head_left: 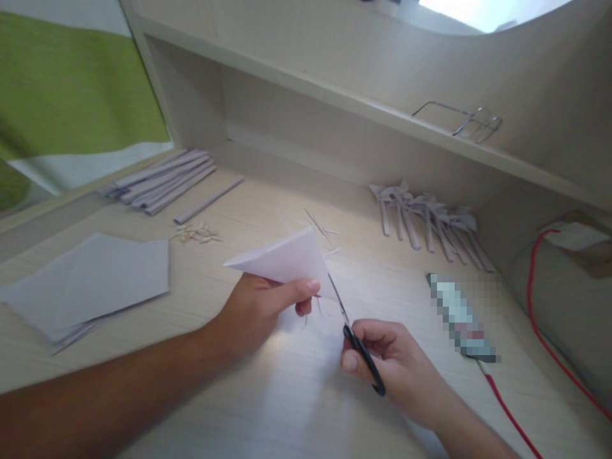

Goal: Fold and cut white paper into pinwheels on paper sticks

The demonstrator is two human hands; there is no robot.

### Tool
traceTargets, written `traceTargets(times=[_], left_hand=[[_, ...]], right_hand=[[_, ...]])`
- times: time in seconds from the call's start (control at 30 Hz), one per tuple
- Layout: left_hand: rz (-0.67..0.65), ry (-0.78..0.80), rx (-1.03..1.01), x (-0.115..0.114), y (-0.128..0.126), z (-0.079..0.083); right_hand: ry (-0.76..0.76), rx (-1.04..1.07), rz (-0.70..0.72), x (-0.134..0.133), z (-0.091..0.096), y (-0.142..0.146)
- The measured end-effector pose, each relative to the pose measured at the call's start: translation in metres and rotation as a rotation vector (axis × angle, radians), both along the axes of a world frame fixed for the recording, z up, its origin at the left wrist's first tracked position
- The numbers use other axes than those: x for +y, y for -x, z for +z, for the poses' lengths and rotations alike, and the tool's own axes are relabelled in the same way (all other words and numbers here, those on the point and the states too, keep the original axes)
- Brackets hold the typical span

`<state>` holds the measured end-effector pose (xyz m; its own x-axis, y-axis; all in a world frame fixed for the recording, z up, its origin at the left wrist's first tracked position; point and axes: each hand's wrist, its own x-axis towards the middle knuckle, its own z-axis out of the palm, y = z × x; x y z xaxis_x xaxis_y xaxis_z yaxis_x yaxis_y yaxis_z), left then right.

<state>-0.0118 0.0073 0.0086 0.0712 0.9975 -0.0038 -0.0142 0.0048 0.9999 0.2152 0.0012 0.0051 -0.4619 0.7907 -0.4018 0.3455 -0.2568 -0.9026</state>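
Right hand [392, 360] grips scissors [359, 347] at folded paper [287, 255] pinched in left hand [255, 306]; cutting appears incomplete. Paper pinwheels [405, 197] appear assembled; flat sheets [109, 274] and rolled tubes [167, 178] appear unused.

The counter [215, 408] is pale with a faint grain. Upper left: stacked paper tubes [167, 182]; beside them, one separate tube [209, 200] and a pile of small pale pieces [198, 234]. Left: stacked sheets [109, 280]. Centre: thin slivers [317, 223], scattered. Right: a row of tubes with folded paper tops [423, 210]; below it, a device [461, 319], display pixelated. Shelf [335, 94], upper right: glasses [472, 116].
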Motion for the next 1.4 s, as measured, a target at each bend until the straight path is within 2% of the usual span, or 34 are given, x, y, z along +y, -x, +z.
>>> traceTargets(times=[0.2,1.4], left_hand=[[-0.003,0.02,-0.054,0.0003,-0.0016,-0.0005],[-0.099,0.082,-0.06,-0.0019,-0.0045,-0.0005]], right_hand=[[-0.02,-0.017,-0.016,0.0001,0.0007,-0.0002],[-0.049,-0.01,-0.002,0.0009,-0.0013,-0.0003]])
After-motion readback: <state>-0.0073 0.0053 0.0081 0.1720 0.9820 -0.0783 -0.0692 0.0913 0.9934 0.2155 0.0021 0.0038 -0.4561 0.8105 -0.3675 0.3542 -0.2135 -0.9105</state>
